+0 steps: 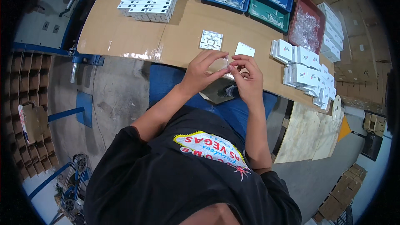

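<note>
My left hand (201, 70): thumb and forefinger curved, gripping a small clear piece (225, 63) | my right hand (250, 79): fingertips pinched on its side | piece: between my hands, by the tabletop (125, 37)'s near edge, near a white square casing (211, 40)

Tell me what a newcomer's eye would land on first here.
Probably the bright shirt print across the person's chest, at lower centre. Next, the red tray of clear pieces at upper right, above piled flat white boxes. At centre, the left hand and right hand meet at a small clear piece.
</note>
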The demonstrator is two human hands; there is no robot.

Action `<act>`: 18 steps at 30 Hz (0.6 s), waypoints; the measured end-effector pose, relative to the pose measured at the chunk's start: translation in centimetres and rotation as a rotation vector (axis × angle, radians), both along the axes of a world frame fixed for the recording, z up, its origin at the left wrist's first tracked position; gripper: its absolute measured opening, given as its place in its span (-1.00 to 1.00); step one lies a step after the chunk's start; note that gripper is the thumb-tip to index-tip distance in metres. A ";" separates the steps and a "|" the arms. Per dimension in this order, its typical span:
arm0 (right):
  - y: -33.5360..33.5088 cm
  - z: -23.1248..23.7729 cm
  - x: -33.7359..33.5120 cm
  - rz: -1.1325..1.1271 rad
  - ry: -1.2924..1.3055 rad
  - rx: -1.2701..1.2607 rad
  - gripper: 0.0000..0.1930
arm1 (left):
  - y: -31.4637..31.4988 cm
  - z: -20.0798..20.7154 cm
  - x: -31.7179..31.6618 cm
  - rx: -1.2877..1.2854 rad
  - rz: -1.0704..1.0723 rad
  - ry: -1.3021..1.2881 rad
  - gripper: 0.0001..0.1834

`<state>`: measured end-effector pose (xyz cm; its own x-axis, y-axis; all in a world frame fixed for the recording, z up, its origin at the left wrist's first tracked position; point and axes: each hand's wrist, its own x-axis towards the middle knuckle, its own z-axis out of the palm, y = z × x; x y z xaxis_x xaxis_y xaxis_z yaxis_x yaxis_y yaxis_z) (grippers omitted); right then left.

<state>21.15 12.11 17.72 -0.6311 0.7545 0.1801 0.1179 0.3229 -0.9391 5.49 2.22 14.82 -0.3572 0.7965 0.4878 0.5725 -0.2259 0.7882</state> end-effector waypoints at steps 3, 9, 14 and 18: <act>-1.0 0.1 0.6 0.065 -0.013 -0.038 -0.92 | -1.4 -0.1 0.4 0.023 -0.031 0.024 -0.50; -2.8 0.1 0.8 0.084 -0.025 -0.003 -0.93 | -3.4 -0.4 0.7 0.032 -0.032 0.038 -0.49; -2.5 0.5 0.4 0.025 0.048 0.019 -0.91 | -2.7 -0.1 0.3 0.044 -0.016 0.048 -0.47; -0.4 -0.9 1.1 -0.043 0.034 0.063 -0.90 | -1.3 -1.9 0.0 0.042 -0.007 -0.002 -0.48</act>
